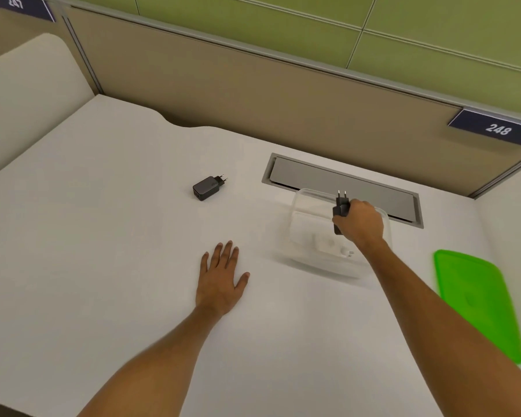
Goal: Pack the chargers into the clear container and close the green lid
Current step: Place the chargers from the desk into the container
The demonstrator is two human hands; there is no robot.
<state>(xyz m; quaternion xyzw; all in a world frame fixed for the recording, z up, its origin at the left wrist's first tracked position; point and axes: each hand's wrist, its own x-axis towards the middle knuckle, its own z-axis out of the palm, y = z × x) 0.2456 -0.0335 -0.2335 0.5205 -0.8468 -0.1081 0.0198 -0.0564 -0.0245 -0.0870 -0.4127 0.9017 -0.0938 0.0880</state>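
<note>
My right hand [362, 224] grips a black charger [341, 207] with its two prongs pointing up, held over the clear container [301, 233] on the white desk. A white charger [333, 246] lies inside the container on its bottom. Another black charger [208, 188] lies on the desk to the left of the container, prongs pointing right. The green lid [478, 302] lies flat on the desk at the right, apart from the container. My left hand [221, 279] rests flat on the desk with fingers spread, holding nothing.
A grey cable hatch [328, 179] is set into the desk just behind the container. A beige partition [253, 85] runs along the back edge, with number plates 247 and 248. The white desk [103, 236] stretches wide to the left.
</note>
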